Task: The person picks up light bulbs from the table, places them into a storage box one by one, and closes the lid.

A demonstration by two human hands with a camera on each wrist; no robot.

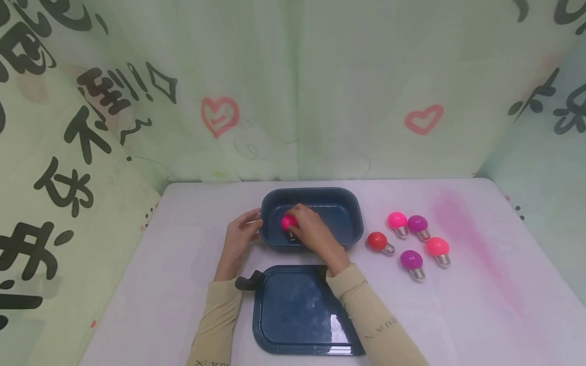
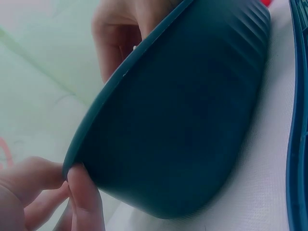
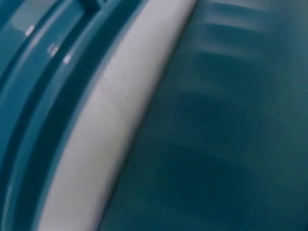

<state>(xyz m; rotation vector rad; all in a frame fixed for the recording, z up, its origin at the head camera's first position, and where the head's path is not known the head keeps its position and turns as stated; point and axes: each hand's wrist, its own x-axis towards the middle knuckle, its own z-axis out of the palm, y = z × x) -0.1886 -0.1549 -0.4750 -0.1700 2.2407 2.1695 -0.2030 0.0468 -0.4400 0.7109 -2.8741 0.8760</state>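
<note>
Inside the dark blue box (image 1: 311,245), my right hand (image 1: 316,231) pinches a pink light bulb (image 1: 288,222) with its metal base pointing down. My left hand (image 1: 242,231) is at the box's left side. The left wrist view shows its fingers (image 2: 86,187) gripping the rim at the corner of the box (image 2: 173,110). Right-hand fingers curl over the far side of the box there. Only the box wall (image 3: 216,134) and the lid fill the right wrist view; the hand itself is hidden.
A dark blue lid (image 1: 302,310) with a black clip (image 1: 250,280) lies in front of the box, partly under the right sleeve. To the right are several bulbs: a red bulb (image 1: 377,241), pink ones (image 1: 438,246) and purple ones (image 1: 412,260). A curtain (image 1: 320,91) hangs behind the table.
</note>
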